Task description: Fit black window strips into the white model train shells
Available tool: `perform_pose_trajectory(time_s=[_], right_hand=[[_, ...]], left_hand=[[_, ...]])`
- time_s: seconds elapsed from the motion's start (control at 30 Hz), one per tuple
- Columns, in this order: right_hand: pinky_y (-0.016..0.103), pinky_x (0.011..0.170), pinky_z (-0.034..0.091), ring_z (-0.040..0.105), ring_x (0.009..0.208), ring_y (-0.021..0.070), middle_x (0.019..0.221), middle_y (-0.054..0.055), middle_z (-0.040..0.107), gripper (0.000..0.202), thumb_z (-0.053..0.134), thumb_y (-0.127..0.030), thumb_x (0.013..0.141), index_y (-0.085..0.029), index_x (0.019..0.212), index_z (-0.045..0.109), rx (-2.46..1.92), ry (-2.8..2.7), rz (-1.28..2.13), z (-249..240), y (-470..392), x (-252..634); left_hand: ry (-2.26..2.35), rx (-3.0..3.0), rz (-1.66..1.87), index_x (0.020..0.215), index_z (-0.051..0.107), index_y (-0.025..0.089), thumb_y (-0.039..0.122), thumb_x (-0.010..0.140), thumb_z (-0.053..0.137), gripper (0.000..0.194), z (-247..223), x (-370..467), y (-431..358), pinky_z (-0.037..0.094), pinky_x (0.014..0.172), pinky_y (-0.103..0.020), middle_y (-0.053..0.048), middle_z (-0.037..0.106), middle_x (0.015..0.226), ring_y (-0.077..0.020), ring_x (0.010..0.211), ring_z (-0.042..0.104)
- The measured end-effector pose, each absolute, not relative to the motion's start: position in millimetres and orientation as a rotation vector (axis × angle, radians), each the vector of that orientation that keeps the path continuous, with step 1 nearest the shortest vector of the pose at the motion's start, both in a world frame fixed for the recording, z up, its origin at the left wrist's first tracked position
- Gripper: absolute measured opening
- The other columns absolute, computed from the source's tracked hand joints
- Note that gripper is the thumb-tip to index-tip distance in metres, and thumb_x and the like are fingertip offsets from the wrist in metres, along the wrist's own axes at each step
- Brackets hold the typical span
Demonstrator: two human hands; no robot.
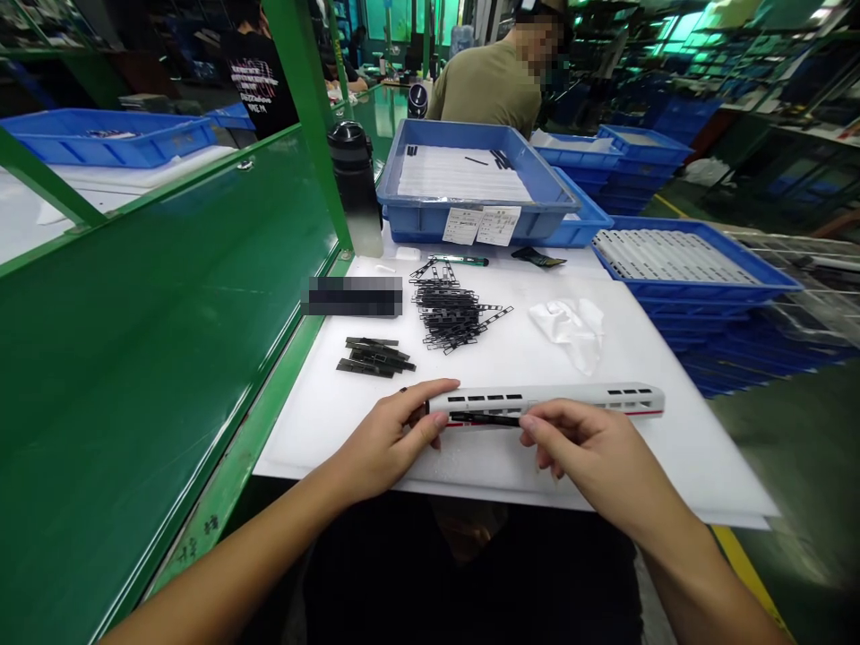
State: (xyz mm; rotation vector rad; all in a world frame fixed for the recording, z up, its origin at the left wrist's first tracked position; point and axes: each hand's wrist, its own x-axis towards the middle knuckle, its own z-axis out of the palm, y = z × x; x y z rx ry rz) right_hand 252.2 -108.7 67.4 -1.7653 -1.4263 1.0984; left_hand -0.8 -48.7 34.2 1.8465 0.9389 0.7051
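The left hand (393, 439) has its grip closed on the left end of a white shell (547, 392), at the near part of the surface (315, 434), long axis left to right, tapered end pointing right; the right hand (591, 439), its grip pinching a black strip (494, 418), partly hides the shell; beyond lie dark strips (376, 356), a crumpled white sheet (570, 330), heaped black frames (447, 313); farther stand a bottle (356, 179) and blue bin (417, 221).

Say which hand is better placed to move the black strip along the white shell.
Right, I'd judge: the right hand pinches one end of the black strip alongside the white shell, while the left hand is occupied holding the shell's end.
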Motion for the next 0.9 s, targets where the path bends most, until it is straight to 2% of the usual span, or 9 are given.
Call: perform_pose_trajectory(time_s=[0.3,0.4,0.53,0.8,0.9], right_hand=[[0.025,0.056,0.045,0.06,0.058,0.0124,0.067,-0.002,0.067,0.041,0.061,-0.059,0.089,-0.021,0.077,0.07,-1.887,-1.47,1.026,79,-101,242],[0.026,0.056,0.044,0.061,0.058,0.0127,0.067,-0.003,0.068,0.041,0.061,-0.06,0.089,-0.022,0.078,0.07,-1.91,-1.488,0.997,79,-100,240],[0.027,0.057,0.043,0.061,0.061,0.0135,0.068,-0.003,0.069,0.038,0.061,-0.059,0.089,-0.024,0.08,0.072,-1.914,-1.507,0.939,80,-99,235],[0.029,0.058,0.04,0.058,0.057,0.0145,0.065,-0.003,0.066,0.038,0.066,-0.057,0.086,-0.022,0.071,0.066,-1.956,-1.609,0.617,76,-99,231],[0.033,0.061,0.043,0.06,0.063,0.019,0.071,0.0,0.066,0.038,0.073,-0.058,0.081,-0.021,0.082,0.065,-1.974,-1.716,0.285,72,-97,238]], left_hand=[[0.984,1.748,0.635,0.139,0.054,0.029,0.04,0.1,0.048,0.041,36,0,-49,0.049,0.079,-0.027,-0.002,0.07,0.095,-0.0149,0.078,0.063],[1.042,1.7,0.646,0.135,0.056,0.029,0.044,0.097,0.054,0.041,36,6,-52,0.047,0.071,-0.026,0.0,0.065,0.087,-0.0154,0.074,0.06],[1.208,1.655,0.693,0.123,0.061,0.029,0.047,0.091,0.063,0.036,36,16,-55,0.037,0.057,-0.025,0.002,0.062,0.081,-0.0135,0.062,0.05],[1.197,1.631,0.723,0.121,0.061,0.03,0.046,0.092,0.06,0.033,36,16,-57,0.035,0.057,-0.026,0.001,0.062,0.083,-0.0139,0.062,0.051],[1.179,1.636,0.732,0.122,0.06,0.028,0.046,0.093,0.059,0.034,34,16,-57,0.036,0.057,-0.027,0.001,0.062,0.084,-0.0142,0.062,0.052]])
